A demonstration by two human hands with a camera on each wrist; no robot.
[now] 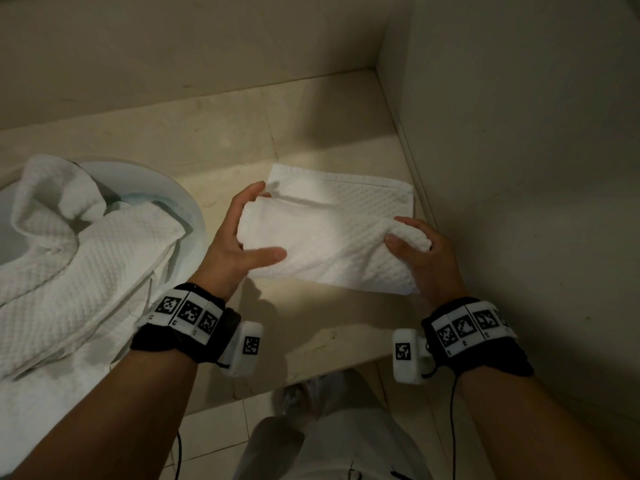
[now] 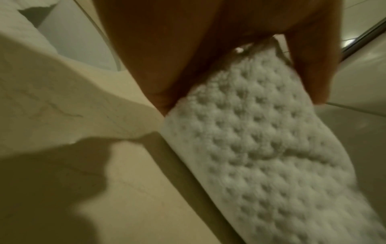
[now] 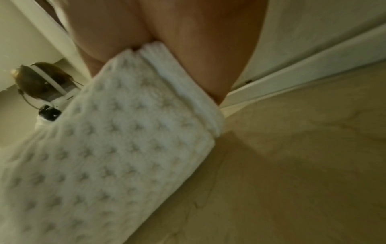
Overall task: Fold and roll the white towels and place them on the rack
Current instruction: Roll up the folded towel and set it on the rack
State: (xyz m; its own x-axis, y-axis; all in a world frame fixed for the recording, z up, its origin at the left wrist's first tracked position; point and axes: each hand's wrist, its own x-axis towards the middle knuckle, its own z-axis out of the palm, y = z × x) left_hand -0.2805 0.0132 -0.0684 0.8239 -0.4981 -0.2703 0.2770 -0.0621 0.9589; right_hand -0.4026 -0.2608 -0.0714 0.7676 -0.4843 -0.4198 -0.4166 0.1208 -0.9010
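From your head camera, the white towel [image 1: 332, 233] lies folded on the stone ledge [image 1: 311, 126]. Your left hand [image 1: 239, 237] holds its left end, and your right hand [image 1: 420, 258] pinches the right end. More towels [image 1: 69, 258] sit in the basin [image 1: 180, 199] to your left.

At your left wrist, fingers [image 2: 309, 66] curl around the bumpy cloth.

At your right wrist, the thick folded edge [image 3: 188, 89] is squeezed. It looks soft, light and floppy, so hold both ends tight.

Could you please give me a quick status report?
Left hand and right hand grip the half-rolled towel by its ends. Rack unseen. Nothing blocking.
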